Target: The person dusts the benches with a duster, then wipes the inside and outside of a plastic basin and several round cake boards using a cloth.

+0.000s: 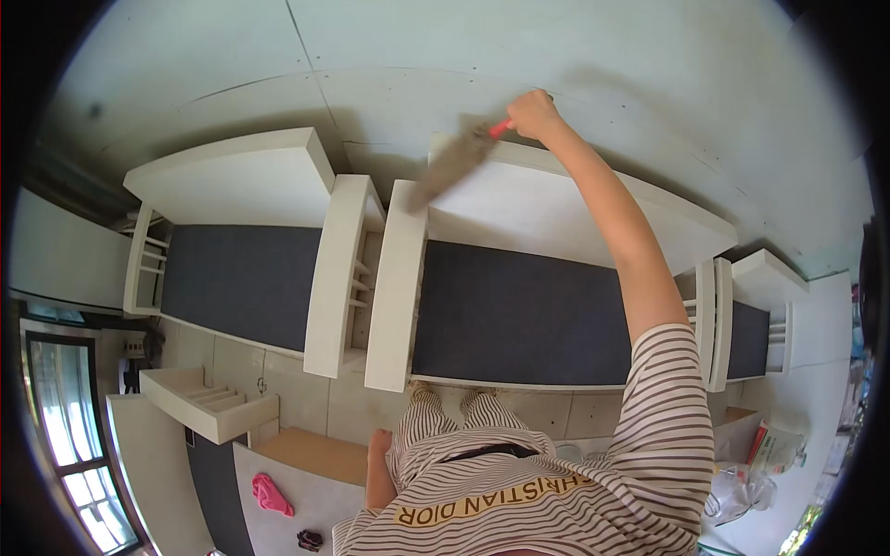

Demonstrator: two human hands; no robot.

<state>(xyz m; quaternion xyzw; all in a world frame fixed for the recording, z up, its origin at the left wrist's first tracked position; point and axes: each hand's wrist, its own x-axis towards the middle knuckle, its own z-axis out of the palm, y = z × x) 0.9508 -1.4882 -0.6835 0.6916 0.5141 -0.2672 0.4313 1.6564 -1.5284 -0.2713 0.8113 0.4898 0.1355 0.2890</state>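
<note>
My right hand is closed round the red handle of a grey-brown duster. The duster's head is blurred and hangs over the top end of a white side panel, beside a white headboard-like panel; whether it touches them I cannot tell. Low beside my striped trousers is my left hand, its fingers curled, with nothing visible in it. Below the white panel lies a dark grey flat surface in a white frame.
Another white frame with a dark surface stands left, a smaller one right. A low white slatted piece, a pink cloth, plastic bags and a window are around me. A pale wall rises ahead.
</note>
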